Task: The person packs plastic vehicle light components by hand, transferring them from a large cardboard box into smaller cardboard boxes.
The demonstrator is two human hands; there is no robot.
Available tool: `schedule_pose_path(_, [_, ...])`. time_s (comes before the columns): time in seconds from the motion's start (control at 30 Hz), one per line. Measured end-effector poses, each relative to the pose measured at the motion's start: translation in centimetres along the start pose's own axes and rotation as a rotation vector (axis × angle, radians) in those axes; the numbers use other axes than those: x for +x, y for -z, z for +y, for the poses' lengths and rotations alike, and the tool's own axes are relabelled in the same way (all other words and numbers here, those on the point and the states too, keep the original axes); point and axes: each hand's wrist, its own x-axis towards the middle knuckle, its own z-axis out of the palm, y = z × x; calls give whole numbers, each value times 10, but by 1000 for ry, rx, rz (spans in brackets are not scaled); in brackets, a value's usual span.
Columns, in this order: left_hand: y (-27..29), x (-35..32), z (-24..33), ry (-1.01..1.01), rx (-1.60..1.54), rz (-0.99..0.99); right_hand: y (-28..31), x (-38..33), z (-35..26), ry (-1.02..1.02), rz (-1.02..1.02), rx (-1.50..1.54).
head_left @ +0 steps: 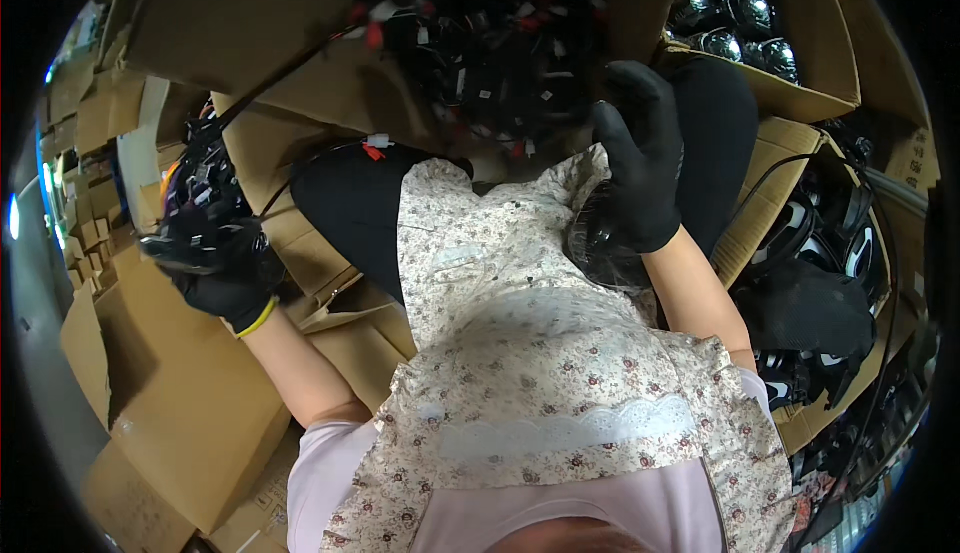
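My left hand [235,278], in a black glove with a yellow cuff, is out at the left, closed on a glossy black part [190,245] whose exact kind is unclear. A thin black cable with white and red connectors [377,144] runs from near this hand across my knee. My right hand [645,168], also in a black glove, is raised above my lap with thumb and forefinger spread apart. Beside its palm, against my flowered apron [530,303], rests a shiny, rounded dark piece [603,243]. The hand partly hides it.
Ahead of my knees, a pile of black parts [490,63] with red and white connectors lies in shadow. An open carton [825,83] at the far right holds shiny round black pieces. Another carton [765,188] holds black-and-white parts. Brown cardboard [190,383] stands at left.
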Motion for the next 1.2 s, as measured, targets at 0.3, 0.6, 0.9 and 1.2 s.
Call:
schedule_pose_path(0.3, [146,-29,92,17,179,401,-1,3,-4,-74,-33,77])
schedule_pose_path(0.6, [32,6,9,-566,2630,345,-1,2,0,-104,-43,114])
schedule_pose_path(0.9, [-14,116,-215,-483,2077,-583,0,2,2,-141,-75,124])
schedule_pose_path(1.2, [-28,261,-345,65,2188,-412,-1,3,-6,-187,-104,68])
